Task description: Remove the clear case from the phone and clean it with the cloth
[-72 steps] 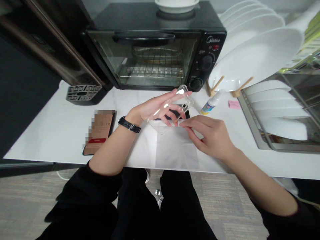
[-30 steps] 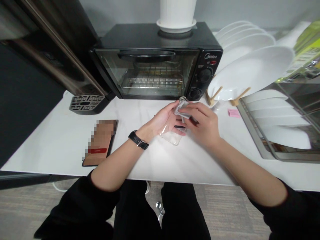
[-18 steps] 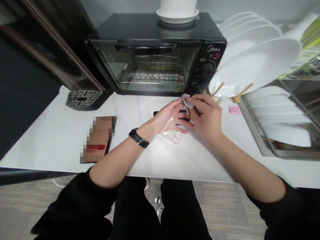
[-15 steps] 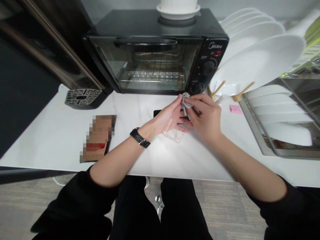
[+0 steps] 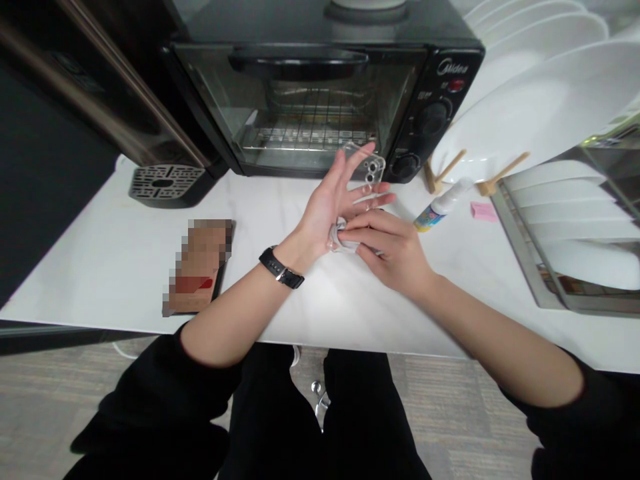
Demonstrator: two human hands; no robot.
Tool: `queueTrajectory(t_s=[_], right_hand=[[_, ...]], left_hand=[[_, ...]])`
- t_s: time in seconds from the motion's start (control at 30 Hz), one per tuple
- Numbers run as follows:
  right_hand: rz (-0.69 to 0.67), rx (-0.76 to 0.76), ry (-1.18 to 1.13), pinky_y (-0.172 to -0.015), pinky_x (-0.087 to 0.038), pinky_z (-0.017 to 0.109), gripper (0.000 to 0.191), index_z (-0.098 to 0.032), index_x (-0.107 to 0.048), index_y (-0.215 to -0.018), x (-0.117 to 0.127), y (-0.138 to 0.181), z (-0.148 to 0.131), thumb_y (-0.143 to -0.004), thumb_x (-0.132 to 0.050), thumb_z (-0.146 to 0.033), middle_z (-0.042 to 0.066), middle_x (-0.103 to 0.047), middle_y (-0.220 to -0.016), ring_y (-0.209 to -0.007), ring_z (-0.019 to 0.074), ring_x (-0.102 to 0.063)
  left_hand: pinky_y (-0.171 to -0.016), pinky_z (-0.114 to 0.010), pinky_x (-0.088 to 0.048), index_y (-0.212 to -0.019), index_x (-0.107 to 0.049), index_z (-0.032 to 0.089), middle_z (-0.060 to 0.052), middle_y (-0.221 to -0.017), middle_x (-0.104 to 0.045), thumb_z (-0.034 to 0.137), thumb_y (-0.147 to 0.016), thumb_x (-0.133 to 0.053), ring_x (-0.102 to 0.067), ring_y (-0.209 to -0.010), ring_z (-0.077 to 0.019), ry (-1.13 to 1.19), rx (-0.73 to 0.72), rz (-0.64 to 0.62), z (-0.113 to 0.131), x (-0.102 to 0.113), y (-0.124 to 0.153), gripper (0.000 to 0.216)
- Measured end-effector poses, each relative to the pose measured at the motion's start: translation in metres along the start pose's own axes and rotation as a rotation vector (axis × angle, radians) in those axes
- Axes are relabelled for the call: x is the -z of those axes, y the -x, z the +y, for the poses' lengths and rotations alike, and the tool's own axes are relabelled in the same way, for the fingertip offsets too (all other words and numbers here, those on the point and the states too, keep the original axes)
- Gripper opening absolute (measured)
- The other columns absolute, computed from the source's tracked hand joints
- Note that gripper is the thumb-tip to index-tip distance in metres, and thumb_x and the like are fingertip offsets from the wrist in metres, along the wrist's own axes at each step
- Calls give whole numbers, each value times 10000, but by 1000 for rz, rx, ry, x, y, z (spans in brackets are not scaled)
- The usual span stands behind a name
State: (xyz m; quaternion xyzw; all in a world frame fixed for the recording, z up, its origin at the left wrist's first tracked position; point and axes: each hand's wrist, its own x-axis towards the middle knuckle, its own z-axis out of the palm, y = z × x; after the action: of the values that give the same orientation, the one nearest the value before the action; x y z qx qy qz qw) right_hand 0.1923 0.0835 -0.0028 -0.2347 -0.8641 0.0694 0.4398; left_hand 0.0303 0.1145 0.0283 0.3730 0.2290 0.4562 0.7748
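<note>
A clear phone case (image 5: 376, 172) with camera cut-outs at its far end rests in my left hand (image 5: 327, 207), palm up, its fingers spread along and behind the case. My right hand (image 5: 393, 248) pinches a crumpled whitish cloth or wipe (image 5: 344, 244) and presses it on the near end of the case, close to my left palm. Part of the cloth and the middle of the case are hidden by the right fingers. Just beyond my right hand is a small spray bottle (image 5: 433, 215) with a blue and yellow label.
A toaster oven (image 5: 300, 57) stands behind my hands. A flat phone-like thing with a blurred-out face (image 5: 200, 263) lies left on the white counter (image 5: 320, 313). White plates (image 5: 550, 100) and a glass-sided dish rack (image 5: 530, 267) stand right, near a pink block (image 5: 483, 211).
My right hand has drawn the cloth from the far end of the case down to its near end. The case has tilted up. The spray bottle has come into sight.
</note>
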Motion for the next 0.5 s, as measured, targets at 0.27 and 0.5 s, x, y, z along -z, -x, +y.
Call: queueTrajectory(t_s=[0.27,0.5], right_hand=[[-101,88,103,-834,-579,331,262,-259,-800,-1020,13,-4,9,-1054,-557,-165,9,-793,-958,-900,146,-726],[-34,-9,262,-797,-538,354,264,-269,-820,-997,16,-1,20,-1038,-578,-171,16,-775,-929,-891,176,-696]], left_hand=[[-905,-289,-597,-1698,-302,437,-47,-1154,-722,795,-1033,-340,-720,-1202,-237,-24,-58,116,8,-6,3,756],[-900,-283,-568,-1691,-296,409,-51,-1285,-683,801,-1033,-323,-678,-1314,-267,-27,-25,80,10,-6,1,766]])
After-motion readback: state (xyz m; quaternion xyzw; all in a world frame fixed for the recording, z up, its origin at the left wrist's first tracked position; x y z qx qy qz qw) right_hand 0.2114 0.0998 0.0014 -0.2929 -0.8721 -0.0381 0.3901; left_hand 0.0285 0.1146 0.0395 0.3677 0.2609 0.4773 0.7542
